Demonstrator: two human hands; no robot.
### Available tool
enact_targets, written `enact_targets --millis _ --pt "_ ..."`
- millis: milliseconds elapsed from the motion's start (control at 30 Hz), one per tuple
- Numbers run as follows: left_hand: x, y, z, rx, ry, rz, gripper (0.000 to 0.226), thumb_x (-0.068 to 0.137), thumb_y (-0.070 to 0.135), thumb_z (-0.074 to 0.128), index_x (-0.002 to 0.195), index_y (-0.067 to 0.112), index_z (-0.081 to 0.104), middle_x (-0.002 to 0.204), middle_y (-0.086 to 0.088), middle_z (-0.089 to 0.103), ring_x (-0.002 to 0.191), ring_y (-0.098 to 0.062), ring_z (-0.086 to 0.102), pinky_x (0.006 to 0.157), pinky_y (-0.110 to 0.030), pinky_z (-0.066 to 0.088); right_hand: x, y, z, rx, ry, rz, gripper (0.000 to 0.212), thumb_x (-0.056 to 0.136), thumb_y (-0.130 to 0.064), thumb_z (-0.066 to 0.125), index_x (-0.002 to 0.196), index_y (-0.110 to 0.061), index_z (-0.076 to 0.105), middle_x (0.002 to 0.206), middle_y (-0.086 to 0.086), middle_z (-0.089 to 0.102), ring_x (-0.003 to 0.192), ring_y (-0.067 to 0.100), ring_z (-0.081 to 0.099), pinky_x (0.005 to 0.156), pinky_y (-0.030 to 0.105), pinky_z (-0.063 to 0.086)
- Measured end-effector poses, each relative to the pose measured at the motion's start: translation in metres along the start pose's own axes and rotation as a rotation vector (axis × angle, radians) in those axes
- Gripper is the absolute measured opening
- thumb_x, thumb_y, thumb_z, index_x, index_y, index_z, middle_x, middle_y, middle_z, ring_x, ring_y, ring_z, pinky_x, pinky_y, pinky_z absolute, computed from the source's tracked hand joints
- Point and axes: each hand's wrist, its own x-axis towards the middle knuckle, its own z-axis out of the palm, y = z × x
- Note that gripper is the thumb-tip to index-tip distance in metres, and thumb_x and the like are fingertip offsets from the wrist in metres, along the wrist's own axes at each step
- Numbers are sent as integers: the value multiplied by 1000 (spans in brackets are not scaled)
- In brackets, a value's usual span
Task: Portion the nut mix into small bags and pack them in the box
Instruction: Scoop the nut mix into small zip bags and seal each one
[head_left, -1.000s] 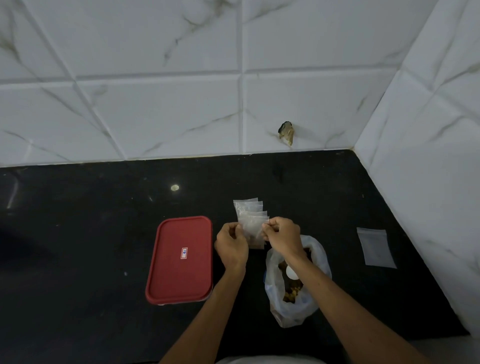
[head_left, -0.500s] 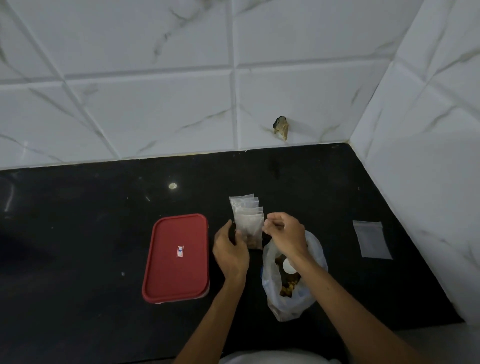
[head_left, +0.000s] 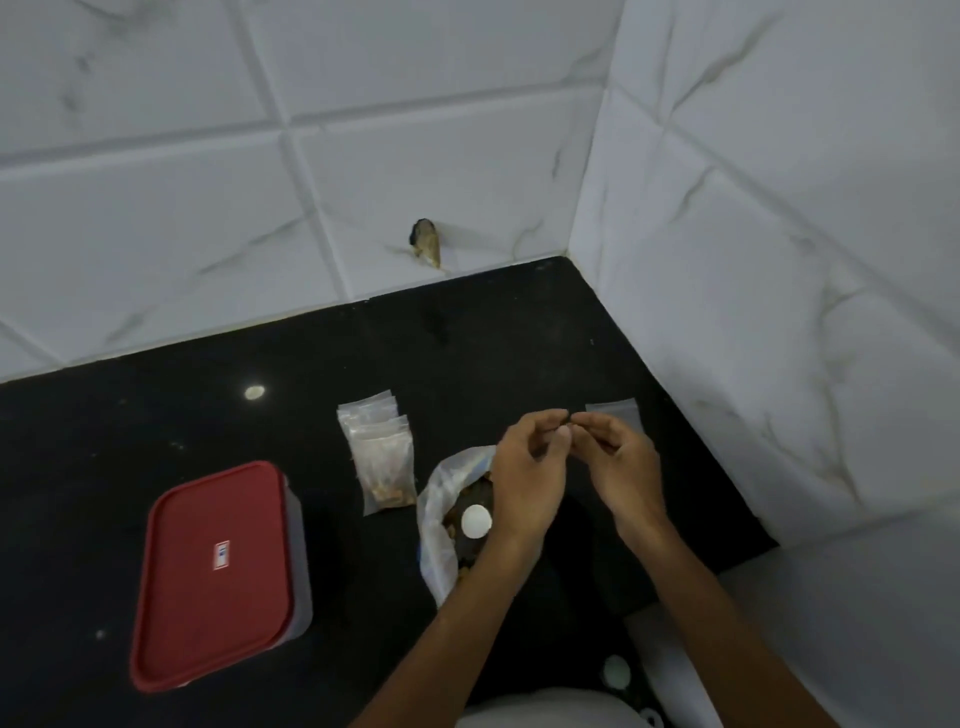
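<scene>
1. My left hand (head_left: 524, 467) is held above the right part of the counter (head_left: 104, 467). Its fingers are curled, with forefinger and thumb drawn toward each other at the tips.
2. My right hand (head_left: 621, 462) faces it, fingers curled the same way. The fingertips of the two hands meet or very nearly meet.
3. Grip: the fingertips are blurred. I cannot tell whether either hand pinches anything or is closed on nothing.
4. An empty bag (head_left: 615, 410) lies flat on the counter just beyond my fingertips, close to the right wall. My right hand hides part of it, and I cannot tell whether I touch it.
5. The nuts (head_left: 451, 526) sit in an open plastic sack (head_left: 434, 551) on the counter, partly under my left hand. A round white object (head_left: 476, 521) rests on them.
6. The filled bags (head_left: 382, 457) lie in an overlapping stack just left of the sack. Nuts show in the nearest one.
7. The box (head_left: 301, 571) stands further left, well apart from both hands, with its red lid (head_left: 218, 613) on.
8. The back wall (head_left: 156, 182) is white tile, with a dark chipped spot (head_left: 427, 248) low down.
</scene>
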Motion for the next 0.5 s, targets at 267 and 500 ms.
enact_targets --millis 267,500 --pt "12 -26 70 9 -140 -301 38 105 23 52 143 22 51 110 17 60 98 6 55 86 -15 43 47 51 -56 -356 153 -54 27 92 -15 65 119 -13 64 112 2 67 102 15 63 80 21 49" --pt "29 -41 90 79 -114 -377 46 105 26 53 150 19 44 132 1 58 112 -8 55 85 -18 42 79 79 -69 -582 86 -15 47 89 -21 69 132 -12 53 131 11 54 116 24 55 95 40 52"
